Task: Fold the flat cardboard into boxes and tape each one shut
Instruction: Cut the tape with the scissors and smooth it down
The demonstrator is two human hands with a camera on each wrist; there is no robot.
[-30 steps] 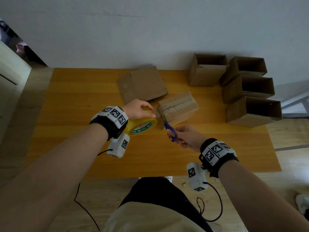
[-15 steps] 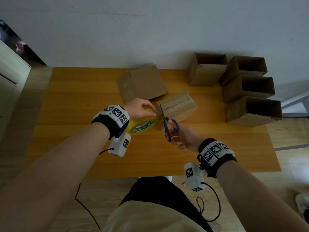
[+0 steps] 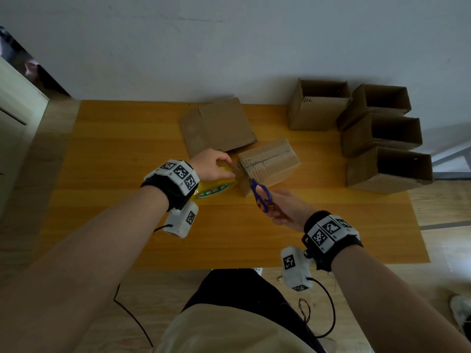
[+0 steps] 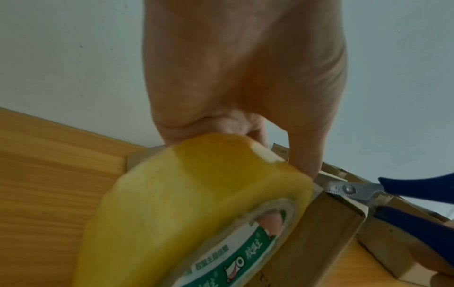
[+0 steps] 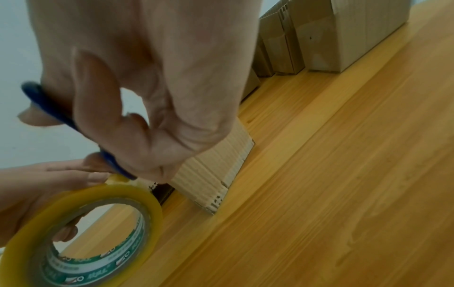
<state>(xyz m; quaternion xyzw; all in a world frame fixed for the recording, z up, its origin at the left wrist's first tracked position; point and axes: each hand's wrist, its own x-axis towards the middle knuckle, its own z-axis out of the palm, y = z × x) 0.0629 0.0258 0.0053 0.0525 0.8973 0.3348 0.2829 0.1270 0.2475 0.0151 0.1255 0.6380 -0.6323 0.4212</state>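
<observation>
A folded box (image 3: 269,161) lies on its side near the middle of the counter (image 3: 107,154), its taped seam facing up so the strip can run over the near end. The tape roll (image 3: 215,191) is held just beside that end, the left hand (image 3: 210,165) gripping it with fingers (image 4: 304,155) curled over the rim and one through the core, apparently to keep the strip taut off the box corner. The right hand (image 3: 285,207) grips blue-handled scissors (image 3: 260,194), its fingers clenched through the loops, blades reaching in between roll and box where the stretched tape would be cut; whether the blades have closed on it cannot be told. Behind the box a flat sheet of cardboard (image 3: 219,124) waits, likely next to be folded. Four open boxes (image 3: 382,133) are set on their sides at the counter's far right, well apart from the work, probably parked out of the way.
</observation>
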